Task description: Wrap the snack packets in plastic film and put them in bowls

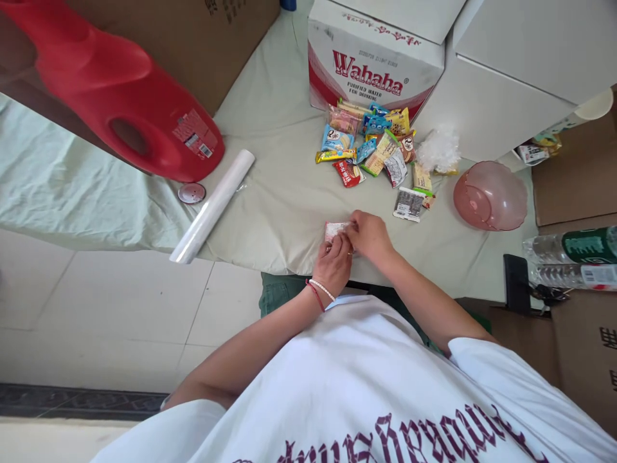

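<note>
Near the front edge of the cloth-covered table, a small white and pinkish-red packet (336,229) lies under my fingers. My left hand (333,260) grips its near side, with a red and a white bracelet on that wrist. The fingers of my right hand (370,236) are pinched at the packet's right side, partly hiding it. Beyond the hands is a loose pile of wrapped snacks (380,151) in several colours. A clear packet with dark contents (409,204) sits closest to my right hand.
A pink bowl (490,196) and a crumpled clear bag (438,149) are to the right. At the back stands a Wahaha carton (371,67). On the left are a roll of clear film (214,206), a round lid (191,193) and a big red jug (139,96). Plastic bottles (578,247) lie far right.
</note>
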Demonstrator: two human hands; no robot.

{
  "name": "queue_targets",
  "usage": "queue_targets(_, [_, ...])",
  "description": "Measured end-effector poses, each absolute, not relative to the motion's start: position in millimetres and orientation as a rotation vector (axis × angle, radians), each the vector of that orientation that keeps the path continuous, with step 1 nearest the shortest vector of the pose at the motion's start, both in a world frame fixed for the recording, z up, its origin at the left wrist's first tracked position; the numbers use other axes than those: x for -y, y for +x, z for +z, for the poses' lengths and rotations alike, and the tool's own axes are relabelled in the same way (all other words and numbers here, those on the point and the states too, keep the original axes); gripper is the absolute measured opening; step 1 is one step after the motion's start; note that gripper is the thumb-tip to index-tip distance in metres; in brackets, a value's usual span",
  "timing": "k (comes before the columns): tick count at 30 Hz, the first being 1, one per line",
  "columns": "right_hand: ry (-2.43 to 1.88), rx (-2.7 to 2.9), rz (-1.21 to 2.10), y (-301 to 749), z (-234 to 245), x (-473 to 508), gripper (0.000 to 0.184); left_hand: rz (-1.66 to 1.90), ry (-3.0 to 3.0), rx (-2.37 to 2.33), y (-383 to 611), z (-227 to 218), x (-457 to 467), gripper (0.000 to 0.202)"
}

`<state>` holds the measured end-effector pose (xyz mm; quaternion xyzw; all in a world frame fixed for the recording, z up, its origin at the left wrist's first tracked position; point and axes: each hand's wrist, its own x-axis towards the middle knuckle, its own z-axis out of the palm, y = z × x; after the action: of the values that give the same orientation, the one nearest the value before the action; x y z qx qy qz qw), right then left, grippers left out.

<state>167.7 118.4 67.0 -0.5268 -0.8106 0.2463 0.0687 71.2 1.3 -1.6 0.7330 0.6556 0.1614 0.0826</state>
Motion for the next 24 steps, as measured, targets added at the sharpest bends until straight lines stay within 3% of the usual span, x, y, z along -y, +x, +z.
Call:
queue_targets(4, [-1.579, 2.604, 0.645, 144, 61, -109, 0.024, 0.595, 2.214, -1.840, 57, 2, -1, 0.039])
queue_targets(9, [-1.368, 2.609, 0.448, 153, 36, -64, 0.039, 1.114, 1.979, -1.548, 27, -4, 26, 0.033])
queue_targets(14, [-1.319, 2.672, 0.310, 151, 18, -34, 0.073, 1.439, 1.428, -1.750, 17, -12, 48, 0.027])
queue_targets(19, [-1.368, 2.687, 0.300, 140, 20, -41, 0.073, 1.481, 1.236, -1.912, 24, -15, 45, 0.025])
queue_targets(24, [-1.369, 2.682, 0.272, 130, 25, -51, 0.061, 1.532, 1.245, -1.955, 24, -11, 50, 0.021])
